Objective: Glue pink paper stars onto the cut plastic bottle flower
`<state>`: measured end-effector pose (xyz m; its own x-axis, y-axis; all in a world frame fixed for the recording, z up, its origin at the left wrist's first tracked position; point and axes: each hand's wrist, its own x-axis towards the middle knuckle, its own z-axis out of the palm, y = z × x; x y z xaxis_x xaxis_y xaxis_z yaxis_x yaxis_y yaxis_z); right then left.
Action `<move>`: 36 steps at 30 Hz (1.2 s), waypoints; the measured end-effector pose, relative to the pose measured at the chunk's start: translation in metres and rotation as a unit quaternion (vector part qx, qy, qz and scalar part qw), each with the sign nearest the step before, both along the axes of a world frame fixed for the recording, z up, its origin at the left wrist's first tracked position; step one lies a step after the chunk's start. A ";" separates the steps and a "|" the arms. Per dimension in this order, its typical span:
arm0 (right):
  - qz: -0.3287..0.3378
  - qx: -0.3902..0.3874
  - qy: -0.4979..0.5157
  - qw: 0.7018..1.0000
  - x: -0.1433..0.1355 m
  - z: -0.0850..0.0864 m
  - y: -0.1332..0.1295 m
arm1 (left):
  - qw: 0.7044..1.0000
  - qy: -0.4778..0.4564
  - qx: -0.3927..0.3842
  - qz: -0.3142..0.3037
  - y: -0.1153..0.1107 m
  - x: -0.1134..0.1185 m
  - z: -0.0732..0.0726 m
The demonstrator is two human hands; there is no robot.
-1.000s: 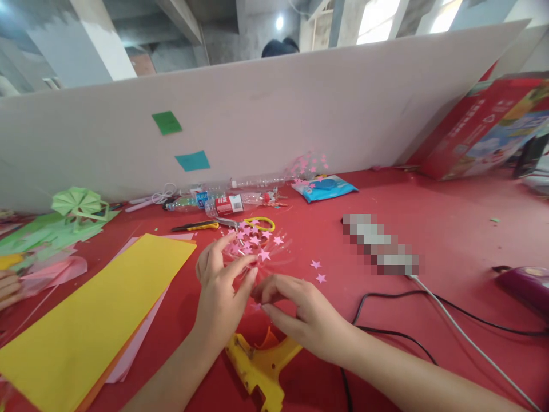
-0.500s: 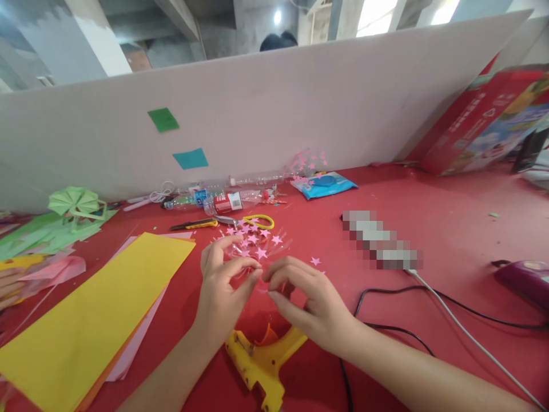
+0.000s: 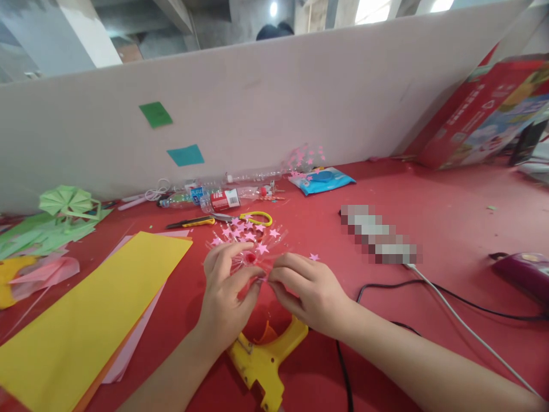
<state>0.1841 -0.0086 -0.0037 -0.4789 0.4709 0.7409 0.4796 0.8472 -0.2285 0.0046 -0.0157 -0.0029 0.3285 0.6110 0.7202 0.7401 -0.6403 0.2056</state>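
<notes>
My left hand and my right hand meet at their fingertips near the middle of the view. The fingers of both are pinched together; a tiny pink piece shows between them, its shape too small to make out. Just beyond the fingers lies a clear plastic fringed piece dotted with pink stars. A loose pink star rests on the table past my right hand. The yellow glue gun lies below my hands, close to my wrists.
Yellow paper lies over pink sheets at left. Behind the hands are a cutter, scissors, plastic bottles and a blue wipes pack. Cables cross the right side. A white partition stands behind.
My right fingertips have closed in against the left ones, where a gap showed before. At far left, another person's hand has left the view. The camera view has shifted slightly.
</notes>
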 end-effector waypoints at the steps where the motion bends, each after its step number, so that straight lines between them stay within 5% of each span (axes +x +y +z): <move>1: -0.003 0.013 -0.011 1.000 0.000 0.000 0.000 | 1.000 0.000 0.000 -0.003 0.000 0.000 0.000; 10: -0.004 0.071 -0.046 0.996 0.001 -0.003 0.001 | 0.999 -0.008 -0.030 -0.021 -0.002 -0.001 -0.001; 36: 0.077 -0.018 0.008 0.997 -0.001 -0.007 0.000 | 0.998 0.008 -0.046 -0.038 -0.005 -0.005 0.002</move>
